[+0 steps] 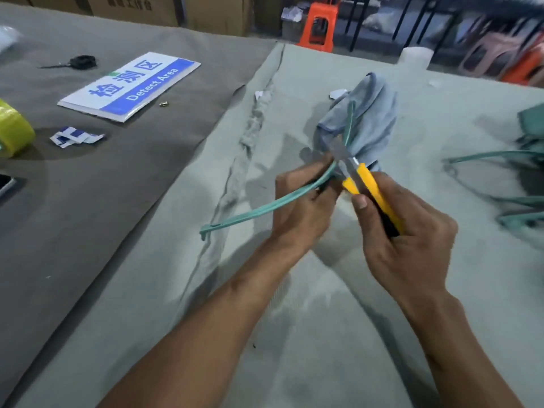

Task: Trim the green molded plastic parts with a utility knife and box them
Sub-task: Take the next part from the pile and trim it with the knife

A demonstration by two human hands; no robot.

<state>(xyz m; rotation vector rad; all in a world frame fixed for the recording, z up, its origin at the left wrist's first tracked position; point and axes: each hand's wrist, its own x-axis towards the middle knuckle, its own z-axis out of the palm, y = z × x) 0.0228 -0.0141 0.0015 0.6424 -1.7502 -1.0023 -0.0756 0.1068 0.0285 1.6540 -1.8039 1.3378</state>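
Left hand grips green strip; right hand clamps utility knife against it

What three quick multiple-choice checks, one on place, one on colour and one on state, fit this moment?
1. Where does the blue and white sign lie?
A. on the darker cloth, left of the hands
B. under the green part
C. on the orange stool

2. What colour is the utility knife handle?
A. red
B. yellow
C. black

3. What is the left hand doing?
A. resting open on the cloth
B. gripping the long green part
C. holding the tape roll

Answers: 1 A, it lies flat at upper left; 2 B, yellow shows in the right hand; 3 B, fingers curl round the strip.
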